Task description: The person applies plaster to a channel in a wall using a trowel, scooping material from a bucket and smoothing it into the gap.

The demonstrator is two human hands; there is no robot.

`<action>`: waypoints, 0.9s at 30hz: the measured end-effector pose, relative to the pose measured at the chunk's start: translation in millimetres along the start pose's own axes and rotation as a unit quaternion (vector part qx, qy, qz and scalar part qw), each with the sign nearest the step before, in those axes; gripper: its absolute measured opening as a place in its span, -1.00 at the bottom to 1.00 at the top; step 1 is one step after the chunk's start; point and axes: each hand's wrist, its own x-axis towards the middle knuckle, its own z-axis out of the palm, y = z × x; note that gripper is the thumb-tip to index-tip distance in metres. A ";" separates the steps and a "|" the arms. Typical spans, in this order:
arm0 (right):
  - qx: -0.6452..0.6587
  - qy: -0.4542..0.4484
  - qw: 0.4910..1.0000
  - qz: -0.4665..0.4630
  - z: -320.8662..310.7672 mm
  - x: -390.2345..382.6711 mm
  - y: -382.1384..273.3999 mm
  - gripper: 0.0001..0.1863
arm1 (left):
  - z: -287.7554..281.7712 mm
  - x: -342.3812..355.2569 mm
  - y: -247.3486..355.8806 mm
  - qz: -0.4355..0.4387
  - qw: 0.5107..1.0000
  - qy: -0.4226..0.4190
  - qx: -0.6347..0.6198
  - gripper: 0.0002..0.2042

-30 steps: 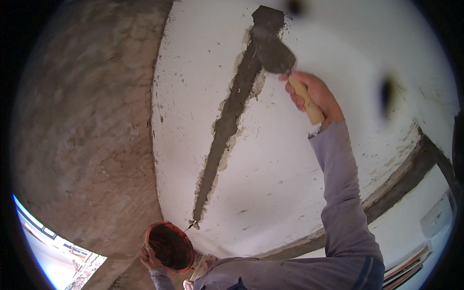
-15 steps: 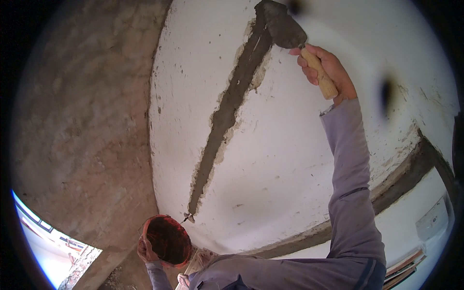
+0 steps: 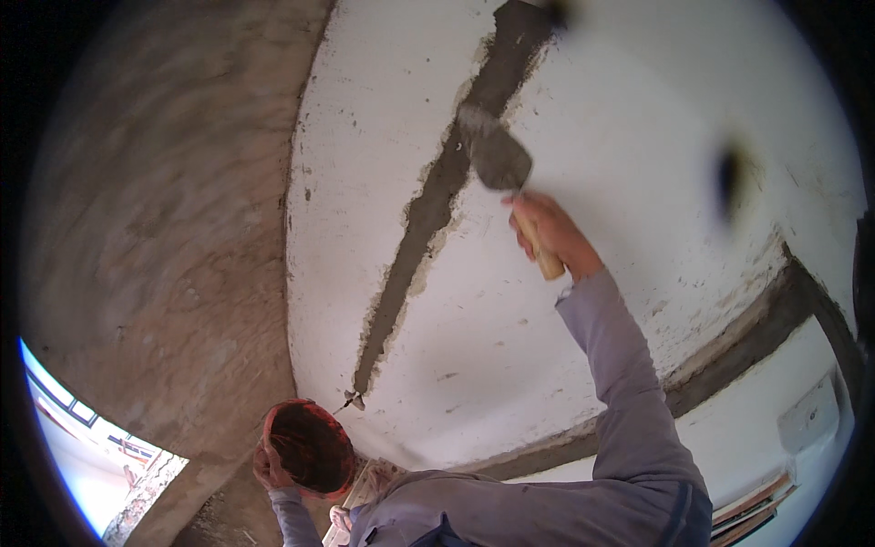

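Note:
My right hand (image 3: 550,230) is closed round the wooden handle of a trowel (image 3: 501,159). The trowel's grey blade lies over a long strip of dark mortar (image 3: 427,214) that runs down the white wall (image 3: 547,346); its tip is blurred. Low on the left, my left hand (image 3: 270,465) grips the rim and side of a red bucket (image 3: 341,456). The bucket is tilted, and dark residue coats its inside. A thin dark wire (image 3: 344,403) pokes out of the wall at the strip's lower end, close to the bucket.
A rough brown plastered surface (image 3: 164,228) meets the white wall on the left. Another mortar band (image 3: 756,351) crosses the lower right, near a pale cover plate (image 3: 809,415) and stacked boards (image 3: 755,510). A bright opening (image 3: 91,456) shows at the lower left.
My right hand has brought the trowel down and left along the mortar strip, away from its upper end. My left hand still holds the bucket in nearly the same place.

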 end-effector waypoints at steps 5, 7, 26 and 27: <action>0.001 0.031 0.999 -0.013 -10.6 -15.0 -11.3 -0.57 | -23.7 0.2 10.2 0.002 0.999 -0.008 0.039 -0.68; 0.033 0.070 0.994 -0.070 -23.7 -3.8 -45.9 -0.59 | -43.2 4.0 -3.9 -0.009 0.997 -0.035 0.070 -0.64; 0.053 0.020 0.998 0.006 53.4 -10.1 81.6 -0.61 | -32.5 -13.1 20.3 -0.054 0.997 -0.024 0.052 -0.69; 0.044 -0.011 0.998 0.049 58.4 -20.8 93.2 -0.61 | -40.2 -12.1 13.2 -0.064 0.996 -0.026 0.049 -0.70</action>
